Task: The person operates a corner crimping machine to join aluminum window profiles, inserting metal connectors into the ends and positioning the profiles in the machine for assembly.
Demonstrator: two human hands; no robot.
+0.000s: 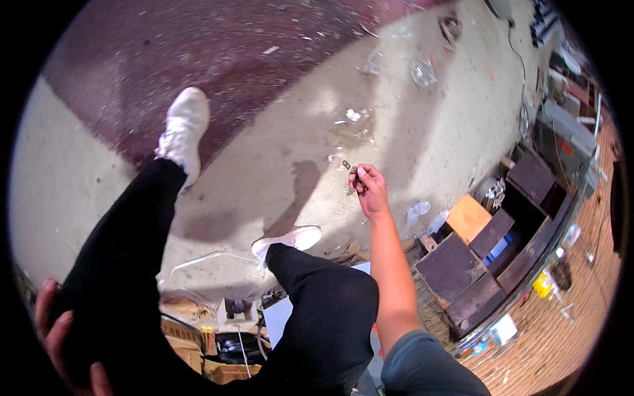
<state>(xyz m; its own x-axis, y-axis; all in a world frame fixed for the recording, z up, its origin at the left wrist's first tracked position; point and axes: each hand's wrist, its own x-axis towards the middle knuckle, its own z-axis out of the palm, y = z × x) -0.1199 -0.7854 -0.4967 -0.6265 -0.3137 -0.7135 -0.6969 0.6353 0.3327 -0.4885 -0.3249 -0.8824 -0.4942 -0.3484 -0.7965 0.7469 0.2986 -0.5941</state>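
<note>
My right hand is held out over the floor, its thumb and fingers pinched together. They grip one end of a small flat metal plate, and a hole shows in the part that sticks out. The curled fingers hide the rest of the plate. At the lower left edge, my left hand lies against the dark trouser leg with its fingers apart. Nothing shows in it, though its palm is out of sight.
A dark red mat covers the far left floor. Clear plastic scraps lie ahead. On the right stand dark metal drawers beside a brick-patterned surface. Cardboard boxes and a black cable are on the floor.
</note>
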